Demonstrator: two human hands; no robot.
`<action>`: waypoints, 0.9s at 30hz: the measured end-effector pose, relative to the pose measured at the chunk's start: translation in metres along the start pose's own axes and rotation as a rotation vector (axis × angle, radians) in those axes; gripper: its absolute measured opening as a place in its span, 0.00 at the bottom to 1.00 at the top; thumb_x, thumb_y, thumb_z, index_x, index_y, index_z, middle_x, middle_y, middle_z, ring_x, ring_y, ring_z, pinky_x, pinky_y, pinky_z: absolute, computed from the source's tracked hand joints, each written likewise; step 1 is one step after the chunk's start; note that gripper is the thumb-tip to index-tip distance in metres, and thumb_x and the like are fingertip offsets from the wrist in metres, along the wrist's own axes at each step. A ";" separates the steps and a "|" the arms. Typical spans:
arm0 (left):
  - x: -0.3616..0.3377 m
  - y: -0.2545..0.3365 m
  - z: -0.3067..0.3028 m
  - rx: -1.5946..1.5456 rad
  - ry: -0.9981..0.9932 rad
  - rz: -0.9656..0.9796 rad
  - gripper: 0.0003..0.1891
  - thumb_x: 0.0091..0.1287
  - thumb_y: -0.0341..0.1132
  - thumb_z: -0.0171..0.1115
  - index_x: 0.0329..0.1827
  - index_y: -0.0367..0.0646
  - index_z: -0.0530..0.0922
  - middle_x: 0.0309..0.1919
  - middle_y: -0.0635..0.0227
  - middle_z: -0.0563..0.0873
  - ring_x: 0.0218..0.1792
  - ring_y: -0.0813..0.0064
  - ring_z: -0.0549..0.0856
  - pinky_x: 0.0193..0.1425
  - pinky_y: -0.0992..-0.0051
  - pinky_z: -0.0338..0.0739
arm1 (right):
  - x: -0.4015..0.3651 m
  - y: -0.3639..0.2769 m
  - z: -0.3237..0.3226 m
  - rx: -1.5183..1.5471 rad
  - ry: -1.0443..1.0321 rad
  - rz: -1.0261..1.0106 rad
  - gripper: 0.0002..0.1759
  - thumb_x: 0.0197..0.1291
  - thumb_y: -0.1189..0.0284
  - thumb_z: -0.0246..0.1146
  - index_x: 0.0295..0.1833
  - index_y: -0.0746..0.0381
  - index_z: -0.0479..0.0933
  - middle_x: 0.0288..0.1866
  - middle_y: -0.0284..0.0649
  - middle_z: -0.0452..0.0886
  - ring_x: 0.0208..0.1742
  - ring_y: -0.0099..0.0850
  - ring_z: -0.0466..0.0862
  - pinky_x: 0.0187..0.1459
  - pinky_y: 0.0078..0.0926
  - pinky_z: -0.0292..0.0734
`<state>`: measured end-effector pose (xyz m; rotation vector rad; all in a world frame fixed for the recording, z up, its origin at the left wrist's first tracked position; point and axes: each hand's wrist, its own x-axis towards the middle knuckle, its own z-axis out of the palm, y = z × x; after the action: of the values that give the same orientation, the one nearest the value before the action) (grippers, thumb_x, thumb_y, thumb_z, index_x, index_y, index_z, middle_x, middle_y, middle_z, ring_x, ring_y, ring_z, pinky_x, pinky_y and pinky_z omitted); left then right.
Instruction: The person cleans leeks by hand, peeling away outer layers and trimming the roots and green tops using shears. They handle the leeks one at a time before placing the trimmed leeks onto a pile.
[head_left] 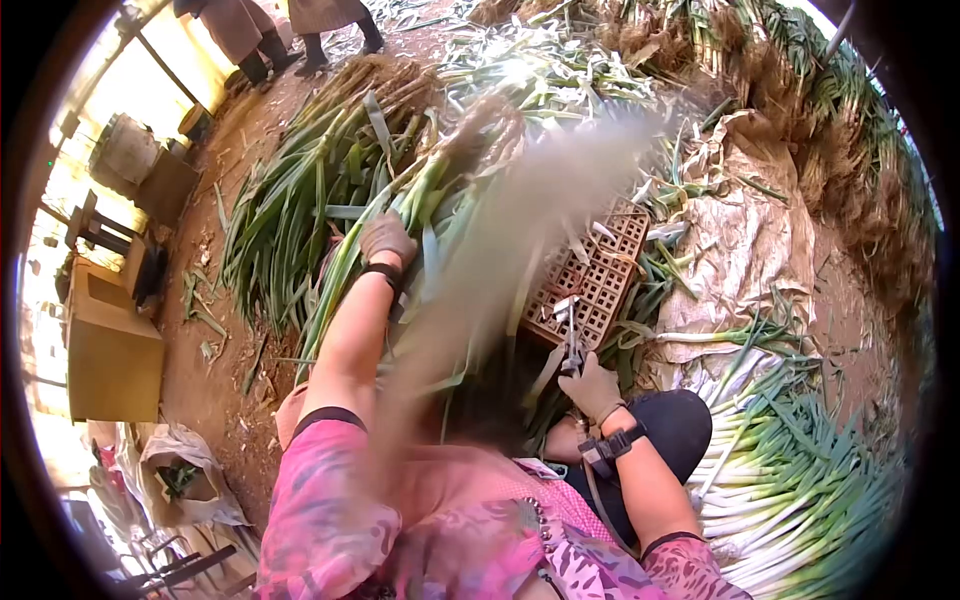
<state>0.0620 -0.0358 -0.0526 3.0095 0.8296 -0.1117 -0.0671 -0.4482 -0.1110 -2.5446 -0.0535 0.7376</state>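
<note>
At ten o'clock from the view's centre, the gloved left hand (388,238) curls its fingers around green leek stalks (427,190), which reach toward eleven o'clock beside a heap of untrimmed leeks (285,205). At four o'clock, the gloved right hand (592,388) is wrapped around a metal nozzle gun (572,335), its tip pointing to twelve over the near end of a brown lattice crate (628,240). Farther out at four o'clock lie white-stemmed leeks (750,470), while a blurred streak (500,270) crosses the middle.
</note>
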 end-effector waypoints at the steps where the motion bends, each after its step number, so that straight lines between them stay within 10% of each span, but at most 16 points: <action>1: 0.003 0.002 0.008 0.027 0.049 0.022 0.24 0.60 0.45 0.71 0.57 0.44 0.83 0.58 0.54 0.85 0.60 0.56 0.86 0.64 0.59 0.80 | 0.000 0.000 -0.001 -0.013 -0.019 -0.008 0.45 0.57 0.48 0.64 0.65 0.76 0.64 0.44 0.64 0.86 0.48 0.60 0.86 0.51 0.50 0.81; 16: -0.091 0.044 -0.128 -0.070 0.006 0.312 0.21 0.62 0.46 0.68 0.48 0.37 0.81 0.44 0.46 0.89 0.46 0.49 0.89 0.50 0.55 0.82 | 0.001 0.025 0.002 0.124 -0.194 -0.033 0.52 0.51 0.48 0.72 0.64 0.80 0.60 0.49 0.64 0.85 0.51 0.56 0.87 0.54 0.43 0.81; 20: -0.145 0.065 -0.089 -0.083 -0.286 0.543 0.26 0.64 0.52 0.68 0.54 0.39 0.77 0.49 0.48 0.87 0.51 0.50 0.87 0.54 0.55 0.81 | -0.006 0.020 0.003 0.108 -0.138 0.028 0.54 0.52 0.48 0.73 0.67 0.81 0.60 0.50 0.68 0.84 0.54 0.58 0.85 0.55 0.43 0.81; 23: -0.169 0.061 -0.002 -0.424 -0.384 0.471 0.41 0.64 0.59 0.69 0.70 0.35 0.71 0.62 0.43 0.82 0.64 0.47 0.81 0.68 0.57 0.76 | -0.031 0.021 0.009 -0.003 -0.114 -0.001 0.65 0.52 0.48 0.74 0.75 0.85 0.48 0.51 0.68 0.83 0.54 0.57 0.86 0.55 0.41 0.82; 27: -0.204 0.084 0.004 -0.248 -0.289 0.299 0.35 0.64 0.53 0.69 0.67 0.37 0.73 0.64 0.46 0.79 0.64 0.48 0.79 0.68 0.55 0.75 | -0.048 0.024 0.009 -0.022 -0.185 0.021 0.63 0.52 0.53 0.72 0.77 0.84 0.44 0.54 0.68 0.83 0.57 0.55 0.85 0.60 0.40 0.80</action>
<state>-0.0695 -0.2124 -0.0421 2.7513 0.3358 -0.3934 -0.1147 -0.4732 -0.1053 -2.4935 -0.0967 0.9834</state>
